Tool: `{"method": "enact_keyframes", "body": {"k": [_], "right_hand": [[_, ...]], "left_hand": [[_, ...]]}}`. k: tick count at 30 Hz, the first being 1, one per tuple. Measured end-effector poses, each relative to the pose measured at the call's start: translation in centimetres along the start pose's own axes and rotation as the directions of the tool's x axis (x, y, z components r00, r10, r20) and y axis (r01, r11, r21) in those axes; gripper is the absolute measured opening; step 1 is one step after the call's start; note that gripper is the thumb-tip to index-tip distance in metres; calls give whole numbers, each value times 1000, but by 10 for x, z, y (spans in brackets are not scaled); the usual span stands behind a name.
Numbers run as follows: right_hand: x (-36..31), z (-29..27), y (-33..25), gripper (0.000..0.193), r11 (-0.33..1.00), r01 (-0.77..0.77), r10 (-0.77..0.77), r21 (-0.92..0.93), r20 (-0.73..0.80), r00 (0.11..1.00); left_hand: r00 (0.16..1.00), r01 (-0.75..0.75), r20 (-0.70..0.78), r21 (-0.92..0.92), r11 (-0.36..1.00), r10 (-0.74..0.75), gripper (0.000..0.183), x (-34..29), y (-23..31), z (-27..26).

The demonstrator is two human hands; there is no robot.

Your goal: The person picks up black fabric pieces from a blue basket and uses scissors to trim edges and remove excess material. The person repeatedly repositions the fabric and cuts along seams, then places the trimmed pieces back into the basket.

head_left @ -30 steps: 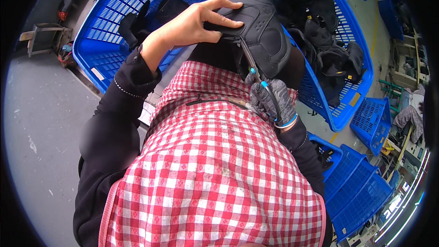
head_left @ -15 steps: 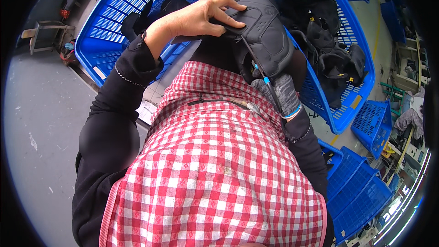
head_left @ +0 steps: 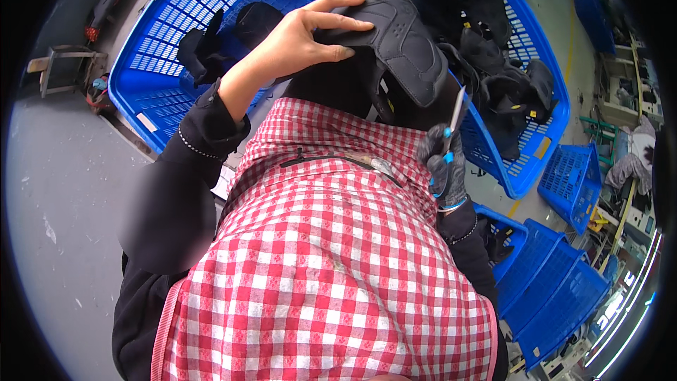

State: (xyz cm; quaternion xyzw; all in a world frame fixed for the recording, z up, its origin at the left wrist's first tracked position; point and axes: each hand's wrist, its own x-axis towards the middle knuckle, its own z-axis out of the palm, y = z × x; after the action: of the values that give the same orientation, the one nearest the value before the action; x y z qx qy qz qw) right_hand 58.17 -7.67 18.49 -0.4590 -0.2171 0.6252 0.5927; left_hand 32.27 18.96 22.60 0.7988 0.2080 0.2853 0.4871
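A black moulded padded piece [head_left: 405,42], shaped like a knee pad, lies across my lap between the two large baskets. My bare left hand [head_left: 296,39] rests on its upper left edge, fingers over the top face and thumb lower down at the edge. The piece's lower side curves open toward me, showing a dark inside with a small yellow mark. My right hand [head_left: 444,162], in a grey glove, is closed around scissors [head_left: 457,111] with blue parts on the handle. Their silver blade points up, to the right of the pad and apart from it.
A large blue basket [head_left: 144,74] at the far left holds a few black pieces. Another blue basket [head_left: 529,169] at the right is heaped with black padded pieces [head_left: 504,63]. More blue crates [head_left: 543,268] stand at lower right. My red checked apron [head_left: 317,240] covers my front.
My right hand has drawn the scissors away from the pad's underside, down and to the right, and turned them upward. My left hand stays on the pad, which has shifted slightly left.
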Motion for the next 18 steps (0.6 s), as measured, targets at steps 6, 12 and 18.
{"method": "enact_keyframes", "body": {"k": [6,12,18], "right_hand": [[34,28,-6,31,735,401,-454,-547,43,890],[45,72,-50,31,963,268,-258,22,-208,944],[43,46,-77,32,799,123,-49,589,-139,989]], "left_hand": [[999,-22,-29,194,981,29,39,12,18,16],[995,-88,-7,301,949,95,33,29,19,-1],[994,-104,65,338,935,87,30,53,11,-6]]}}
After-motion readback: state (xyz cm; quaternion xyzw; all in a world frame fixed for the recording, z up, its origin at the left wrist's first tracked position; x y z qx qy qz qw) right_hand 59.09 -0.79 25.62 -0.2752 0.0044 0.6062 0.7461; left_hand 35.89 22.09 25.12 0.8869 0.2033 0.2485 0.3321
